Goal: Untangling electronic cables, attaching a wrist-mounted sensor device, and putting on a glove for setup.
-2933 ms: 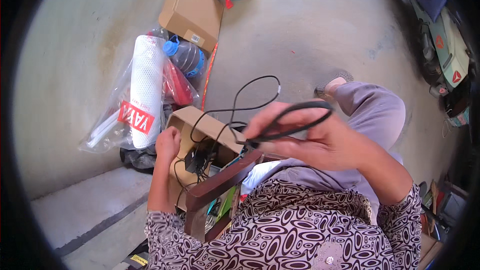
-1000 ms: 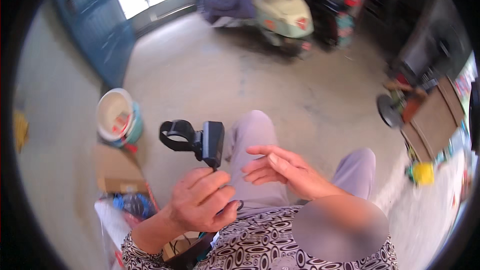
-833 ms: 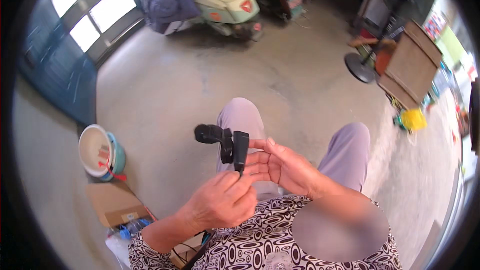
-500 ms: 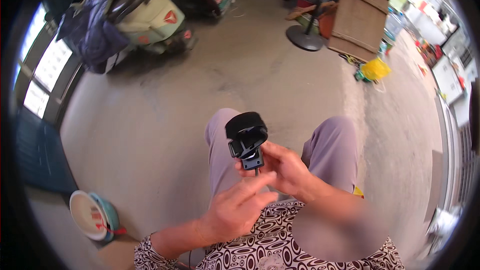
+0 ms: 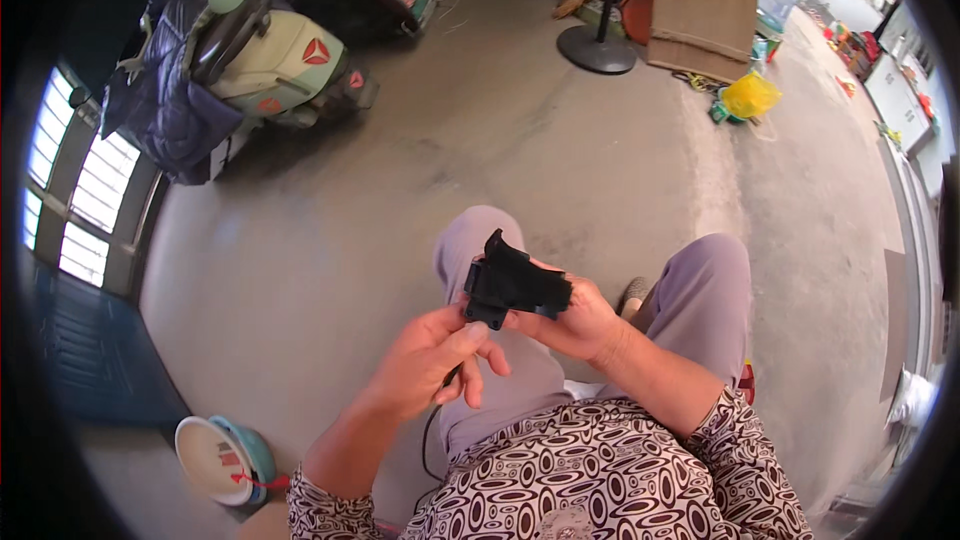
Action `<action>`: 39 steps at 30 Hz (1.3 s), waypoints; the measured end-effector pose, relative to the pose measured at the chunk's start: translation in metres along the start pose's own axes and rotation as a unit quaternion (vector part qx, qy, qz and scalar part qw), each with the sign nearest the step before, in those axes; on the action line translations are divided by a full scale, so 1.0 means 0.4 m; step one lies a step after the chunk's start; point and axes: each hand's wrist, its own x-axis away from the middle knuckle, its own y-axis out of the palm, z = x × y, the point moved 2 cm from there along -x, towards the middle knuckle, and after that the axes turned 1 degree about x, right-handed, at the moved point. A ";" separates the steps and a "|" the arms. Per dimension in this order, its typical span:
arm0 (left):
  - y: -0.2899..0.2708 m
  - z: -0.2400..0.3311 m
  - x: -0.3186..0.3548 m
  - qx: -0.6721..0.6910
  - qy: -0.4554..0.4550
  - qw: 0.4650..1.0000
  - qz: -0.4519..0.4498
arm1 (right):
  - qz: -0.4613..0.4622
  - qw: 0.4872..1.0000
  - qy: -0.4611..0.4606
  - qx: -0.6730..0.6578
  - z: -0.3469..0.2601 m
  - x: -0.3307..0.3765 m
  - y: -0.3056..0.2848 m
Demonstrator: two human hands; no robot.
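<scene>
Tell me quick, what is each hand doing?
Left hand: pinching the bottom of the black gadget.
Right hand: closed around the black gadget, holding it.

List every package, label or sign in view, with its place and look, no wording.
Red triangular emblems: on the pale green scooter parked upper left.
Tall brown crate: top centre-right on the floor, boxy, slatted.
Yellow bag: beside the crate, crumpled.
Round tub: lower left, teal wall, white lid with a red label.
No screens.

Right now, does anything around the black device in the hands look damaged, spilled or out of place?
Nothing stands out. Both hands, left hand and right hand, hold the black device over the lap, its thin black cord hanging below. No breakage shows, though fingers hide part of it.
</scene>
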 end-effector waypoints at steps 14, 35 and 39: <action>0.023 -0.124 -0.070 -0.359 0.103 0.901 0.220 | 0.135 0.904 0.009 0.405 -0.111 0.106 -0.091; -0.023 -0.180 -0.059 -0.592 0.334 0.670 0.298 | 0.028 0.903 0.085 0.420 -0.027 0.180 -0.129; -0.017 -0.185 -0.049 -0.651 0.350 0.604 0.297 | 0.028 0.898 0.091 0.429 -0.024 0.174 -0.129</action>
